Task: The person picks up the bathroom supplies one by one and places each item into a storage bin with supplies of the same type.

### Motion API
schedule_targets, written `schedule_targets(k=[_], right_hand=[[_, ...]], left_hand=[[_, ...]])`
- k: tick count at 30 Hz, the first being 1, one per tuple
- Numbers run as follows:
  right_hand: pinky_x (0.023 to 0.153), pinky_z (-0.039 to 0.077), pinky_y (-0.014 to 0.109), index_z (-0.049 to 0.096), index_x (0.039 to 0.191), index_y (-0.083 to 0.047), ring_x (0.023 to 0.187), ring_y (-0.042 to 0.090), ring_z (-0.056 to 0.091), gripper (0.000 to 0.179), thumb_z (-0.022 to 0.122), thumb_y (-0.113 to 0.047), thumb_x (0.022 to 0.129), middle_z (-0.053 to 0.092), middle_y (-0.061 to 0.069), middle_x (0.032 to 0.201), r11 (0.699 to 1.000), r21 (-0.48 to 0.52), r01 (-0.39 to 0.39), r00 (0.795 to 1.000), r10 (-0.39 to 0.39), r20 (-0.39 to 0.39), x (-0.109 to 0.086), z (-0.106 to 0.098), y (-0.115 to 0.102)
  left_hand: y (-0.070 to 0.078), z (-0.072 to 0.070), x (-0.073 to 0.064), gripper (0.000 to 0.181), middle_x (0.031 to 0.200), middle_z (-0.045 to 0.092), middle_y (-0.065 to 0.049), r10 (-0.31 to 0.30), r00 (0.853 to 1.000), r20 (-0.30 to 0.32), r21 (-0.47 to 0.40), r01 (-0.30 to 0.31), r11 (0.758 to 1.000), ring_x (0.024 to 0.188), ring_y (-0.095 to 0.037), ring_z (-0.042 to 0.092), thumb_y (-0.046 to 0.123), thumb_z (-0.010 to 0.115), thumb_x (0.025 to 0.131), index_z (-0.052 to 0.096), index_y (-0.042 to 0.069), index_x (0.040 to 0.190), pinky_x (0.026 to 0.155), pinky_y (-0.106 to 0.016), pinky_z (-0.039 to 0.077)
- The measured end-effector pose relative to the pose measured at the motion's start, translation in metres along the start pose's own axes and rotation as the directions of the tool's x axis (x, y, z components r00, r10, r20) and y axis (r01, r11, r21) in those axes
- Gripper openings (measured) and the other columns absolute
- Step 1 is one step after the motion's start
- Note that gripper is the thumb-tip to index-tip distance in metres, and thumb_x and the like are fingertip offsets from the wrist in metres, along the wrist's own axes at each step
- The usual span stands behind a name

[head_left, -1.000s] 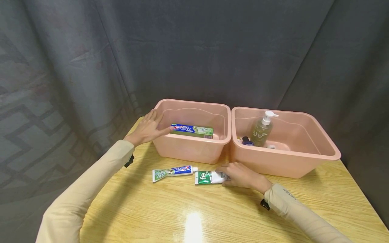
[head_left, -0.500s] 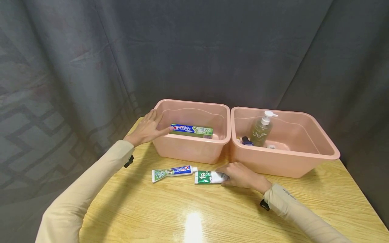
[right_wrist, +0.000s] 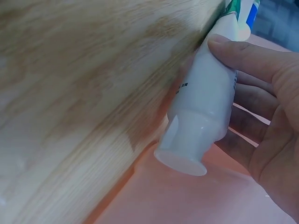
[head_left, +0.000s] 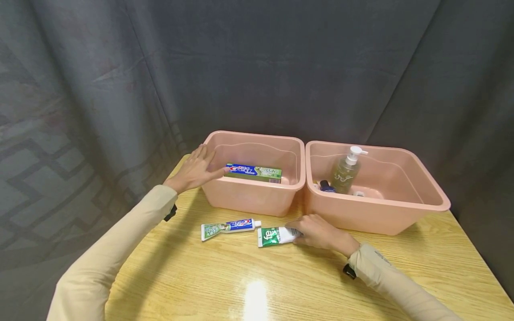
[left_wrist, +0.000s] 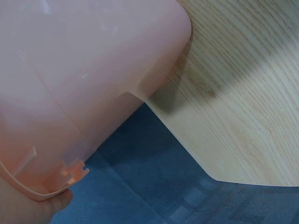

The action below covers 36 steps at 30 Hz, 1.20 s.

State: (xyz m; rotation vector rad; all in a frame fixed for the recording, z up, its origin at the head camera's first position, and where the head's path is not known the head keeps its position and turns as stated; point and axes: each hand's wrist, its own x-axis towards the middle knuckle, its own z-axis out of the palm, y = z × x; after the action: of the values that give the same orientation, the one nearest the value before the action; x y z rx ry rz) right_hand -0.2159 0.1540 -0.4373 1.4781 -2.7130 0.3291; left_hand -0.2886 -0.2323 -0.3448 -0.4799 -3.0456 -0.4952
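My right hand [head_left: 323, 232] pinches a green-and-white squeeze tube [head_left: 275, 236] between thumb and fingers, low over the table in front of the bins. The right wrist view shows its white body and wide flared cap [right_wrist: 182, 156] pointing away from the green end. My left hand [head_left: 194, 169] rests on the left pink bin [head_left: 246, 196] at its front left corner, fingers stretched along the rim and thumb across the front. A fingertip [left_wrist: 60, 199] shows just under that rim in the left wrist view. Beside the green-and-white tube lies a blue-and-green toothpaste tube [head_left: 230, 227], cap toward it.
A toothpaste box [head_left: 253, 173] lies in the left bin. Close beside it, the right pink bin [head_left: 361, 216] holds a pump bottle [head_left: 344, 174], a dark-capped bottle [head_left: 326, 187] and another small item. The wooden table [head_left: 201, 281] ends at a grey curtain [head_left: 257, 67].
The green-and-white tube has turned slightly in my right hand, its green end swinging a little toward me. My left hand stays in place on the bin.
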Motion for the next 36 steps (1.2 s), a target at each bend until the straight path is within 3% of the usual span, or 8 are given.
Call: schedule_targets(k=[13, 28, 36], right_hand=[[0.057, 0.049, 0.026, 0.073, 0.108, -0.009, 0.063, 0.003, 0.053, 0.037, 0.086, -0.017, 0.075, 0.069, -0.004, 0.080, 1.000, -0.010, 0.018, 0.999, -0.019, -0.042, -0.003, -0.005, -0.001], [0.069, 0.055, 0.031, 0.072, 0.114, -0.008, 0.082, 0.015, 0.066, 0.042, 0.085, -0.013, 0.075, 0.073, 0.003, 0.098, 1.000, 0.027, 0.004, 0.998, -0.002, -0.057, -0.004, -0.015, -0.009], [0.072, 0.057, 0.032, 0.070, 0.118, -0.006, 0.087, 0.018, 0.068, 0.043, 0.082, -0.011, 0.078, 0.073, 0.007, 0.105, 0.999, 0.025, 0.033, 0.996, -0.031, -0.082, -0.004, -0.020, -0.011]], left_hand=[[0.001, 0.000, 0.000, 0.103, 0.163, -0.004, -0.022, -0.008, 1.000, -0.001, -0.007, 0.008, 1.000, 0.149, -0.036, -0.008, 0.077, 0.039, 0.088, 0.009, 0.009, 0.159, 0.118, -0.056, 0.002], [0.000, 0.000, 0.000, 0.101, 0.163, -0.003, -0.023, -0.001, 1.000, -0.013, 0.000, 0.001, 1.000, 0.149, -0.037, -0.007, 0.075, 0.041, 0.089, 0.013, 0.007, 0.159, 0.118, -0.056, 0.002], [0.001, -0.001, 0.000, 0.098, 0.163, -0.003, -0.023, -0.003, 1.000, -0.007, -0.002, 0.003, 1.000, 0.149, -0.037, -0.007, 0.071, 0.043, 0.091, 0.011, 0.008, 0.159, 0.118, -0.056, 0.002]])
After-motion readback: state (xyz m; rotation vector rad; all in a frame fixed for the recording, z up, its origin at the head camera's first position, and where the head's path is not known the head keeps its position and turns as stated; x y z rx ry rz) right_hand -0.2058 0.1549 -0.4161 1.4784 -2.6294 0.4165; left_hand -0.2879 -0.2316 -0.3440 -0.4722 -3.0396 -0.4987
